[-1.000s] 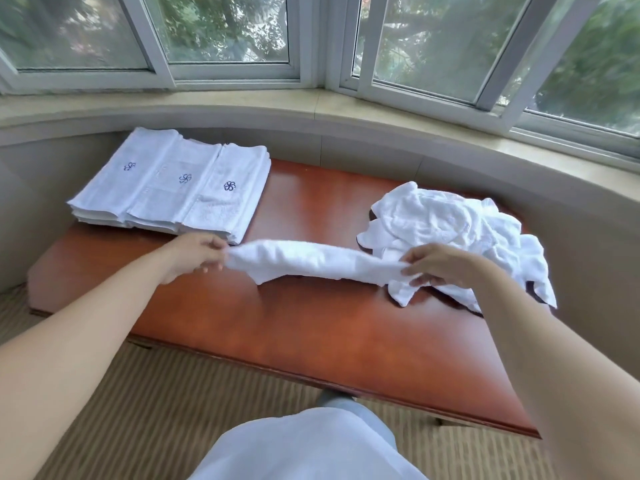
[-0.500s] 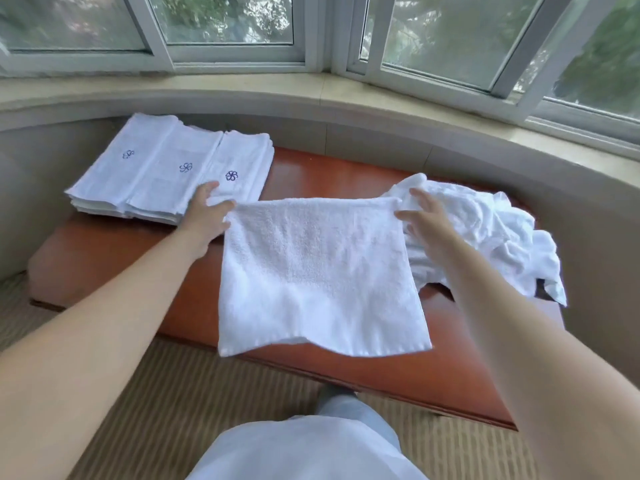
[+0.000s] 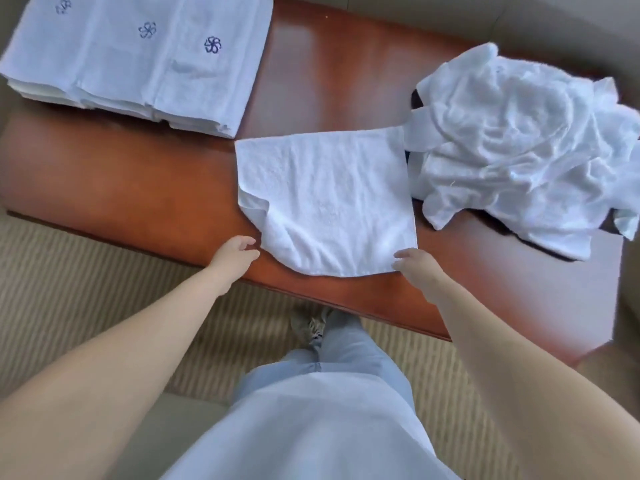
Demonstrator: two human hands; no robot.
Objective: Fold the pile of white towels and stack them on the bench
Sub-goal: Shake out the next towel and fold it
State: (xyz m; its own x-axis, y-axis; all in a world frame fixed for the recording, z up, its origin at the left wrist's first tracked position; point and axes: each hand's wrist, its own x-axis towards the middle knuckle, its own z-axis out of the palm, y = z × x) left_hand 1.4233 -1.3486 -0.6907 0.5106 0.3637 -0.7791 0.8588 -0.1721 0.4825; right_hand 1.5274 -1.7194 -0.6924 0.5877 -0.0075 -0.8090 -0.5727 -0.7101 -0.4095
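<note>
A white towel (image 3: 329, 195) lies spread on the red-brown wooden bench (image 3: 138, 174), its near-left corner rumpled and turned under. My left hand (image 3: 235, 258) is at the towel's near-left edge with loosely bent fingers whose tips just meet the cloth. My right hand (image 3: 415, 268) is at the near-right corner, fingertips against the hem. Neither hand visibly grips the towel. Folded towels with blue flower emblems (image 3: 131, 60) are stacked in overlapping rows at the far left. A crumpled pile of unfolded white towels (image 3: 512, 143) sits at the right.
The bench's front edge runs just under my hands, with striped beige carpet (image 3: 86, 289) below it. My legs in light trousers (image 3: 329, 393) stand close to the bench. A beige wall (image 3: 450, 15) curves behind it.
The towel, held up by its top corners half a second ago, now lies on the bench. Both hands have let go of those corners and moved back to its near edge. The view tilted downward.
</note>
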